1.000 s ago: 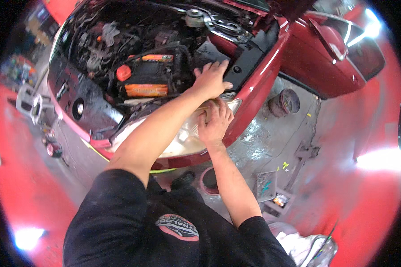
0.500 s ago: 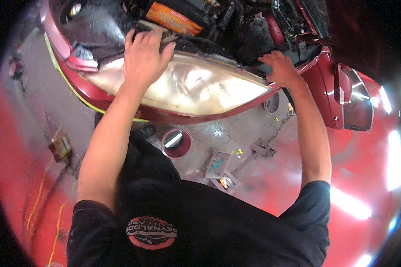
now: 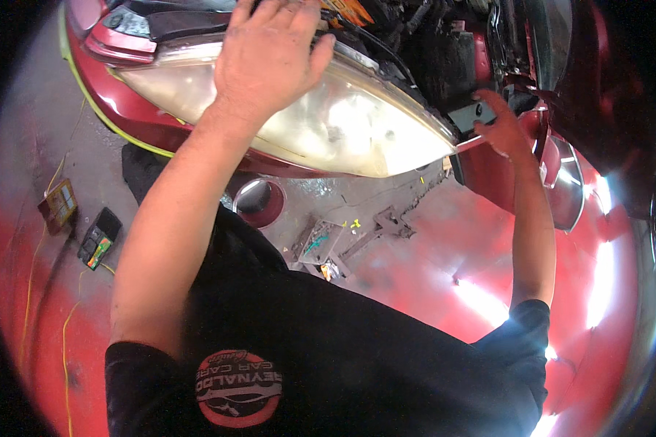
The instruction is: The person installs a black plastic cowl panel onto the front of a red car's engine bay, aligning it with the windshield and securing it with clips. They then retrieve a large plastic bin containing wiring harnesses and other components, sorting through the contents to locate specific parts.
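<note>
A cloudy, yellowed headlight (image 3: 342, 124) sits at the front corner of a dark red car. Over its upper edge lies my left hand (image 3: 273, 58), fingers stretched toward the engine bay and thumb held apart. The frame's top edge cuts off some fingertips. My right hand (image 3: 504, 125) is beside the headlight's pointed right end, by a grey metal bracket (image 3: 470, 114) at the fender's edge. Its thumb and fingers are apart, and nothing shows between them.
The red bumper (image 3: 142, 105) with a yellow-green edge runs along the left. Below the headlight, a round red container (image 3: 260, 204) and a flat grey tray (image 3: 319, 240) with small bits are on the floor. A black-and-green box (image 3: 98, 239) lies left, near yellow cord.
My right hand has come off the headlight's right corner and shifted right. The headlight and left hand appear larger and higher in view. The black-and-green box has come into view.
</note>
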{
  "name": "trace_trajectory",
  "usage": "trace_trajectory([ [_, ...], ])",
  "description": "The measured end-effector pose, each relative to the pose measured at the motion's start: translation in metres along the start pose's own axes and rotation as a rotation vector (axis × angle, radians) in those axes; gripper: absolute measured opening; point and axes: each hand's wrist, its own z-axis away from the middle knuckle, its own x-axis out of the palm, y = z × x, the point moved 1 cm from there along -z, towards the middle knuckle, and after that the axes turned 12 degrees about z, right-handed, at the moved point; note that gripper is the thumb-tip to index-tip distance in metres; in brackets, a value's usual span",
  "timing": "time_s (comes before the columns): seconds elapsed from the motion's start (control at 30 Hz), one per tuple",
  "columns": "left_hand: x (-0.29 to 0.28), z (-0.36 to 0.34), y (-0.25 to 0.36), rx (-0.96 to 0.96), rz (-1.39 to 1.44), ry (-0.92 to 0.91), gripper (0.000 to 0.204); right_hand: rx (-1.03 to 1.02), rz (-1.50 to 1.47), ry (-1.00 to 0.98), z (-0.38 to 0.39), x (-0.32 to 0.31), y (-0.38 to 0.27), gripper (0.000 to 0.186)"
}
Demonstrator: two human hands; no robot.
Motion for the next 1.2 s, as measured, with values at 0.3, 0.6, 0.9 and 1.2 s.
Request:
trace_trajectory([
  [0.3, 0.005, 0.002, -0.002, -0.034, -0.001, -0.015, 0.040, 0.401, 0.000, -0.222, -0.001, 0.026, 0.027, 0.124],
  [0.6, 0.003, 0.003, 0.006, -0.063, -0.070, -0.062, 0.038, 0.327, -0.295, -0.025, 0.004, 0.056, 0.035, 0.115],
  [0.9, 0.000, -0.005, 0.008, -0.021, 0.043, -0.094, 0.034, 0.595, -0.484, 0.214, 0.033, 0.027, 0.105, 0.087],
  [1.2, -0.004, -0.005, 0.009, 0.000, -0.021, -0.145, 0.031, 0.586, -0.041, 0.062, 0.009, 0.069, 0.074, 0.095],
])
